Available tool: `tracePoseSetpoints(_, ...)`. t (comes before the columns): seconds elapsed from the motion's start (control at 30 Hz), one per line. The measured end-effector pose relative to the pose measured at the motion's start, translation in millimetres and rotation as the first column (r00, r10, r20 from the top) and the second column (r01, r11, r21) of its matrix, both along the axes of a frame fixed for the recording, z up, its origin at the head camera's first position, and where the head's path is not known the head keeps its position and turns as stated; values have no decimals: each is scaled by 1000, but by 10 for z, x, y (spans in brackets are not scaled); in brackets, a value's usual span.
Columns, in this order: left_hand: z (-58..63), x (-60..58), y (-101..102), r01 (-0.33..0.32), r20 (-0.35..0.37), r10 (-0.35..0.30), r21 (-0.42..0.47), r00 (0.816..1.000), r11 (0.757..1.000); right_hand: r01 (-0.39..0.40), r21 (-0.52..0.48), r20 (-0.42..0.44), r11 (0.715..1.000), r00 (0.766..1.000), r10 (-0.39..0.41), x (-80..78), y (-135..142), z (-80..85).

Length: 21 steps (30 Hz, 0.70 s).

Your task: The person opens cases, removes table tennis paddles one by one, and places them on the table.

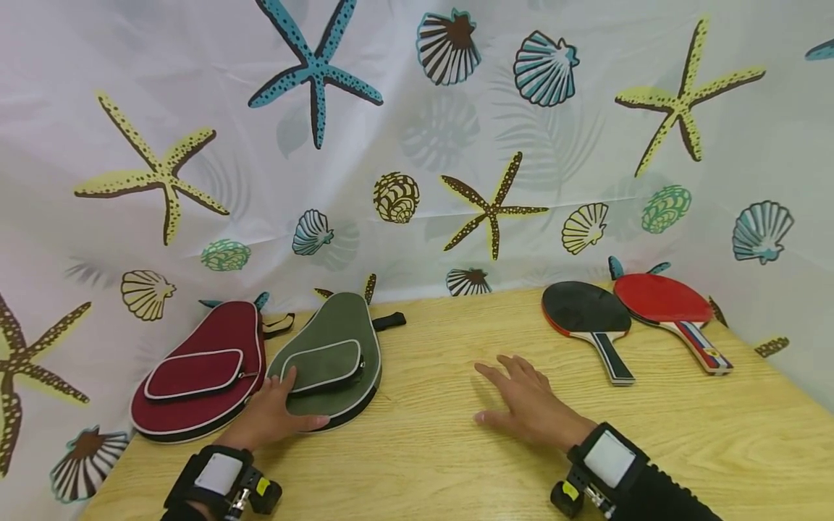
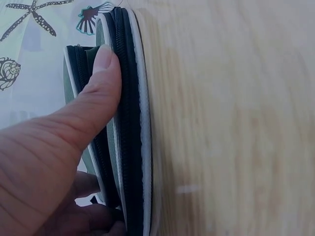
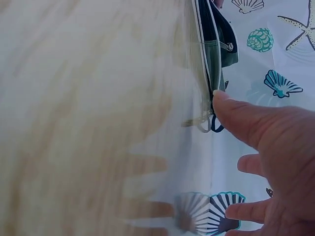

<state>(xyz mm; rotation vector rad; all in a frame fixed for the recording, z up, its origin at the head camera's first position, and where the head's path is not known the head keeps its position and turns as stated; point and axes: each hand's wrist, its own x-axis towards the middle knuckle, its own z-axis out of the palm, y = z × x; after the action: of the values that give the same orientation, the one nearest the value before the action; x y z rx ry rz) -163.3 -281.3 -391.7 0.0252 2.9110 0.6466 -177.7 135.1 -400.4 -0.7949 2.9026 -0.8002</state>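
Note:
My left hand (image 1: 270,412) rests on the lower left of a green table tennis paddle case (image 1: 339,325), which lies flat with its zipped pocket up. In the left wrist view the thumb (image 2: 106,73) lies straight along the case's zippered side; the other fingers are partly hidden at the bottom. My right hand (image 1: 528,405) hovers over the wooden table, fingers spread, holding nothing. A dark red paddle case (image 1: 202,325) lies left of the green one. To the right are a black-faced paddle (image 1: 583,307) and a red-faced paddle (image 1: 661,295), their blades close together.
A white cloth (image 1: 391,130) printed with starfish and shells hangs behind and beside the wooden table (image 1: 417,463). A black strap (image 1: 389,321) sticks out from the green case, and a thin loop (image 1: 279,325) from the red one.

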Motion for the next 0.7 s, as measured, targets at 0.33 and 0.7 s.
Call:
tracePoseSetpoints(0.33,4,-14,-65,1,6,-1,-2,1000,1000,-5,8,-10,1000,1000,5,-21,-18,-8)
tracePoseSetpoints(0.7,205,6,-278,-78,-273,73,-6,959,997,-14,3,1,1000,1000,14,-37,-77,34)
